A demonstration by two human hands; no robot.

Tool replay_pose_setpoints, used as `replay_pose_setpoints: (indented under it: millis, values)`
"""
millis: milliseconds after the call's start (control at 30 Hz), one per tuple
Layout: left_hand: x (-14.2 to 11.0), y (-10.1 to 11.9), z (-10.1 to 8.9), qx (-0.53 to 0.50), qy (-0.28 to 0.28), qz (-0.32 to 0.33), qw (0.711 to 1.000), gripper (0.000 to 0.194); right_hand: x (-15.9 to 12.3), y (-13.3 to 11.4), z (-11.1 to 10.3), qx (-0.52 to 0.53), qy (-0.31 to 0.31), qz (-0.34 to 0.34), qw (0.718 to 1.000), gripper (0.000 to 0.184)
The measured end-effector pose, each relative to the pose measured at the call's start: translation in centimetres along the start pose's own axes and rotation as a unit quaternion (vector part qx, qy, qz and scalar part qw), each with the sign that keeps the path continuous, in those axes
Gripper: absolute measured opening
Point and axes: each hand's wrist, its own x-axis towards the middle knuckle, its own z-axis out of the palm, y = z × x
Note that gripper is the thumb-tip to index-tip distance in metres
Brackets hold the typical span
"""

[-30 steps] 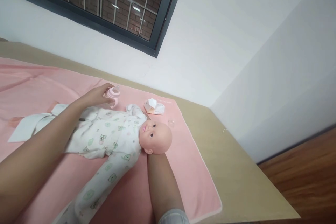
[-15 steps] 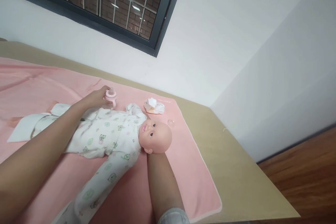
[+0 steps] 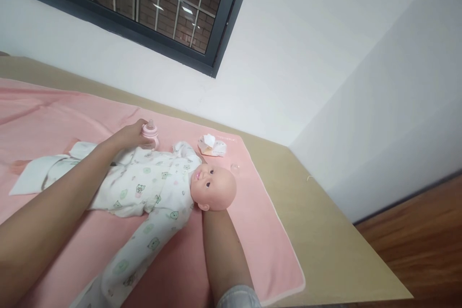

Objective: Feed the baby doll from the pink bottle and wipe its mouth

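Left hand (image 3: 133,134), left of centre, fingers curled round pink feeding bottle (image 3: 150,138), near-upright, teat (image 3: 150,124) up, beside baby doll (image 3: 144,178). Right hand hidden; fingers cannot be told.

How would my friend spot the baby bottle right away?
Find the big pink blanket, then the doll lying on it. Beside the doll's body, on the window side, the person's left hand holds the baby bottle. It's pink with a clear nipple on top, unlike the white packet nearby.
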Motion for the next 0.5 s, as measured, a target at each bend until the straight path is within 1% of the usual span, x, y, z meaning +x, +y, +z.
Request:
replay_pose_setpoints:
  millis: [33, 67, 100, 133, 200, 233, 267, 300, 333, 367, 433, 467, 500]
  values:
    - [0.1, 0.0, 0.0, -0.003, -0.001, -0.008, 1.000, 0.068, 0.5, -0.4, 0.5, 0.056, 0.026, -0.027, 0.998, 0.022]
    - [0.2, -0.1, 0.0, -0.006, -0.002, -0.015, 1.000, 0.071, 1.0, -0.8, 1.1, 0.127, 0.062, -0.063, 0.988, 0.015]
    - [0.2, -0.1, 0.0, -0.008, -0.003, -0.023, 1.000, 0.073, 1.7, -1.3, 1.8, 0.207, 0.101, -0.103, 0.968, 0.015]
    - [0.3, 0.0, 0.0, -0.010, -0.003, -0.029, 1.000, 0.076, 2.3, -1.8, 2.6, 0.287, 0.140, -0.141, 0.937, 0.021]
    - [0.3, 0.1, 0.0, -0.015, -0.003, -0.036, 0.999, 0.079, 3.6, -2.8, 4.0, 0.436, 0.205, -0.193, 0.855, 0.032]
    - [0.3, 0.2, 0.0, -0.018, -0.003, -0.037, 0.999, 0.080, 4.1, -3.1, 4.6, 0.499, 0.223, -0.209, 0.811, 0.036]
    - [0.2, 0.2, 0.0, -0.021, -0.005, -0.038, 0.999, 0.081, 4.6, -3.4, 5.1, 0.553, 0.228, -0.217, 0.771, 0.038]
    - [0.2, 0.2, -0.1, -0.026, -0.010, -0.037, 0.999, 0.082, 4.9, -3.6, 5.4, 0.594, 0.223, -0.213, 0.743, 0.040]
    - [0.1, 0.1, -0.1, -0.030, -0.015, -0.035, 0.999, 0.083, 5.0, -3.8, 5.5, 0.625, 0.210, -0.195, 0.726, 0.039]
    - [0.1, -0.1, -0.3, -0.034, -0.021, -0.034, 0.999, 0.085, 5.1, -3.9, 5.6, 0.644, 0.193, -0.164, 0.722, 0.037]
    - [0.2, -0.6, -0.6, -0.039, -0.032, -0.033, 0.998, 0.093, 5.0, -4.0, 5.4, 0.654, 0.155, -0.070, 0.737, 0.028]
    - [0.3, -0.9, -0.9, -0.040, -0.033, -0.033, 0.998, 0.100, 4.9, -4.0, 5.2, 0.656, 0.140, -0.024, 0.742, 0.025]
    - [0.4, -1.1, -1.2, -0.044, -0.037, -0.026, 0.998, 0.108, 4.9, -4.1, 5.1, 0.663, 0.128, 0.011, 0.737, 0.023]
